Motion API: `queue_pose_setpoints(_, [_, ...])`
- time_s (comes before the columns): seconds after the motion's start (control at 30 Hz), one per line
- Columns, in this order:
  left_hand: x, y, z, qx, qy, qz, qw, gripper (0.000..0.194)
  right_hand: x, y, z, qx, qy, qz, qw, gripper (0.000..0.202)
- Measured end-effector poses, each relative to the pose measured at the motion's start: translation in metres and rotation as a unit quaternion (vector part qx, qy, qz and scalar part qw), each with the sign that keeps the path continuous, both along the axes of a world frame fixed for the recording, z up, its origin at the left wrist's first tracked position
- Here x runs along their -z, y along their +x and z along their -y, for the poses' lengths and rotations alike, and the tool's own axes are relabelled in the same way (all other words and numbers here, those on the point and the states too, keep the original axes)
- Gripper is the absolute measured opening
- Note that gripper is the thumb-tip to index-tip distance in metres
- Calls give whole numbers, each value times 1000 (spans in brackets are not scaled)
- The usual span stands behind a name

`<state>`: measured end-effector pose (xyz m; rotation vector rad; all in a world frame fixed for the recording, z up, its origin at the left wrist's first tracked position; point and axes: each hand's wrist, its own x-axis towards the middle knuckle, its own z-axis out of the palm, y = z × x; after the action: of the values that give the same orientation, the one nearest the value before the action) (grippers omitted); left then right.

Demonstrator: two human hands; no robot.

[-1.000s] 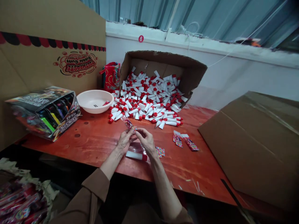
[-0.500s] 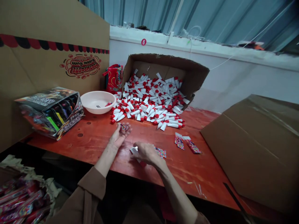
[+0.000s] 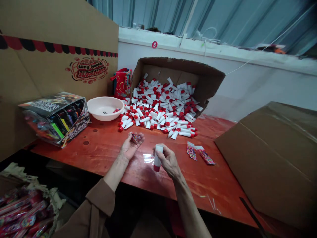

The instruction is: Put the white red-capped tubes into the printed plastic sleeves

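fingers of right hand (image 3: pixel 169 161) pinched on white tube (image 3: pixel 158 156), red cap (image 3: pixel 157 168) down, over table (image 3: pixel 99 155); left hand (image 3: pixel 129 149) upturned, fingers loosely spread, so printed packet (image 3: pixel 135 138) is cradled there; carton (image 3: pixel 211 76) laid on side, apparently so heaped tubes (image 3: pixel 162 110) can be reached.

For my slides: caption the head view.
Right hand holds a white tube; open left hand cradles a colorful packet before a tipped carton spilling red-capped tubes.
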<state>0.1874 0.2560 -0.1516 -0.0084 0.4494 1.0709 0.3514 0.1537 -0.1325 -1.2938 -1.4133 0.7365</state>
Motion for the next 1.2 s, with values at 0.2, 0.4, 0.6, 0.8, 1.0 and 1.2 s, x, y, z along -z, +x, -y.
queue_pose_setpoints(0.2, [1, 10, 14, 39, 69, -35, 996, 24, -14, -17, -11, -57, 69, 90, 992, 26])
queue_pose_setpoints(0.4, [0, 14, 19, 45, 85, -42, 994, 27, -13, -19, -27, -88, 114, 154, 977, 23])
queue_pose_setpoints(0.6, [0, 7, 15, 49, 54, -6, 997, 29, -7, -4, -22, -75, 60, 136, 986, 22])
queue_pose_setpoints(0.8, [-2, 8, 16, 40, 44, -22, 998, 27, -10, 5, -16, 32, 31, 104, 994, 36])
queue_pose_setpoints(1.0, [-9, 17, 23, 34, 51, -42, 997, 30, -19, -11, -19, -57, 50, 125, 989, 34])
queue_pose_setpoints(1.2, [-11, 18, 28, 28, 88, -56, 994, 28, -16, -14, -24, -61, 47, 152, 985, 33])
